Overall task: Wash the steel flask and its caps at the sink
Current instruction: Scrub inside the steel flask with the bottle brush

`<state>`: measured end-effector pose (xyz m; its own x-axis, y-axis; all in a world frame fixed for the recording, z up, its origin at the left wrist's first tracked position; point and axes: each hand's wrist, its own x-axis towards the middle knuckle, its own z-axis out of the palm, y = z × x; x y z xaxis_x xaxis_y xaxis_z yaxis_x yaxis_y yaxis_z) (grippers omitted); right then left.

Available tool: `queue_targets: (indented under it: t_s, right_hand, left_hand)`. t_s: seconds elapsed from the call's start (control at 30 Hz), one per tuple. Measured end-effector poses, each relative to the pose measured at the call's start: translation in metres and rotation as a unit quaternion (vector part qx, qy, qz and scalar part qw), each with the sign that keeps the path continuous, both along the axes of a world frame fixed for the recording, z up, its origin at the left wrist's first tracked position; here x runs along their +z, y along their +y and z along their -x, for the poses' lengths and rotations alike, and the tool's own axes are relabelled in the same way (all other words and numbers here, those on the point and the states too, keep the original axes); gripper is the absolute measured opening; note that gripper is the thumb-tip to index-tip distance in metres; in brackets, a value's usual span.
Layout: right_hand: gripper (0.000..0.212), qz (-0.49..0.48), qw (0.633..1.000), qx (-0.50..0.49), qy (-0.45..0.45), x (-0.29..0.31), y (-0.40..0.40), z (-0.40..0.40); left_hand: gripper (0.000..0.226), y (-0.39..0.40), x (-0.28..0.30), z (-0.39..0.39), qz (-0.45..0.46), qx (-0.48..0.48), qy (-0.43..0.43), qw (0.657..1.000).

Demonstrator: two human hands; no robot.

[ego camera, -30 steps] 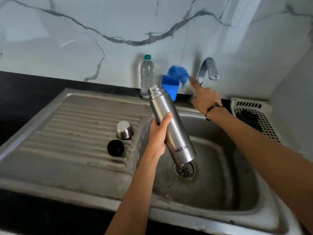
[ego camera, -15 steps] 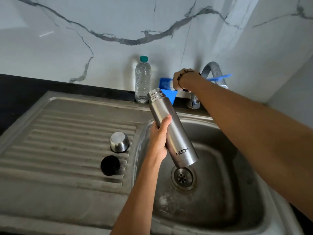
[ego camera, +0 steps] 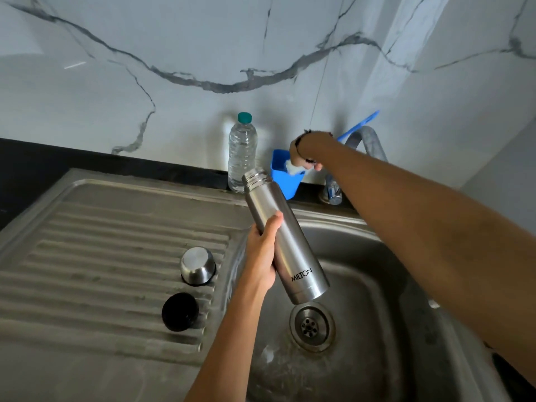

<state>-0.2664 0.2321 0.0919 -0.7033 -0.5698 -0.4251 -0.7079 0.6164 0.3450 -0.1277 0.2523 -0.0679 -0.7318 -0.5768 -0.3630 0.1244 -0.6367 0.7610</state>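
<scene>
Steel flask [ego camera: 285, 240], uncapped, tilted with its open threaded mouth up toward the wall, base low over the sink [ego camera: 362, 248] basin just above the drain [ego camera: 311, 326]. Left hand [ego camera: 262, 253] grasping the flask mid-body, thumb on its front. Steel cap [ego camera: 198, 265] and black inner cap [ego camera: 180, 311] sit on the ribbed drainboard, near each other, left of the basin. Right hand [ego camera: 304, 150] reaches to the blue holder [ego camera: 285, 181] on the counter by the tap [ego camera: 365, 140], its grip clenched on a blue brush handle [ego camera: 359, 123], probably; white foam at the holder rim. Plastic water bottle [ego camera: 242, 153] upright just left of the holder.
</scene>
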Motion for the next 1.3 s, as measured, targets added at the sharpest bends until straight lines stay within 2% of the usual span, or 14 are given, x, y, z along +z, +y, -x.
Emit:
queue_targets:
  t_s: [0.13, 0.2, 0.3, 0.5, 0.57, 0.63, 0.7, 0.77, 0.87, 0.97, 1.03, 1.17, 1.3]
  right_hand:
    - [0.03, 0.031, 1.0, -0.003, 0.001, 0.005, 0.006, 0.0]
    - [0.02, 0.045, 0.999, 0.002, 0.024, 0.017, 0.011, -0.002]
    - [0.012, 0.079, 0.995, 0.006, 0.06, 0.033, 0.024, -0.009]
    - [0.034, 0.177, 0.98, -0.029, 0.089, 0.037, 0.09, -0.042]
    - [0.039, 0.227, 0.973, -0.032, 0.038, 0.033, 0.124, -0.058]
    - [0.048, 0.278, 0.957, -0.049, -0.062, 0.028, 0.156, -0.074]
    - [0.058, 0.273, 0.947, -0.065, -0.156, 0.017, 0.183, -0.085]
    - [0.066, 0.256, 0.937, -0.066, -0.227, 0.003, 0.206, -0.096]
    - [0.066, 0.261, 0.928, -0.039, -0.265, -0.017, 0.232, -0.113]
    - [0.066, 0.229, 0.948, 0.041, -0.219, -0.047, 0.248, -0.124]
    - [0.068, 0.232, 0.957, 0.059, -0.166, -0.071, 0.253, -0.127]
    - [0.068, 0.31, 0.945, 0.026, -0.099, -0.102, 0.237, -0.114]
    - [0.067, 0.367, 0.924, 0.039, -0.101, -0.112, 0.223, -0.098]
  left_hand:
    - [0.02, -0.001, -0.002, -0.003, 0.021, -0.001, 0.0, 1.0]
    - [0.02, -0.003, -0.001, -0.005, 0.017, 0.006, -0.005, 1.0]
    - [0.033, -0.001, 0.001, -0.007, -0.005, 0.005, -0.02, 1.0]
    - [0.048, 0.013, 0.001, -0.021, -0.056, -0.017, -0.034, 0.998]
    - [0.051, 0.019, -0.003, -0.027, -0.078, -0.027, -0.035, 0.996]
    - [0.06, 0.026, -0.008, -0.035, -0.101, -0.034, -0.025, 0.994]
    - [0.064, 0.034, -0.015, -0.044, -0.104, -0.047, 0.0, 0.993]
    - [0.056, 0.04, -0.021, -0.054, -0.088, -0.064, 0.021, 0.994]
    - [0.061, 0.043, -0.033, -0.061, -0.084, -0.064, 0.02, 0.994]
    - [0.065, 0.046, -0.043, -0.067, -0.106, -0.069, 0.019, 0.992]
    - [0.066, 0.048, -0.043, -0.07, -0.112, -0.073, 0.019, 0.991]
    - [0.074, 0.055, -0.037, -0.071, -0.106, -0.105, 0.032, 0.988]
    - [0.068, 0.055, -0.038, -0.076, -0.114, -0.123, 0.032, 0.985]
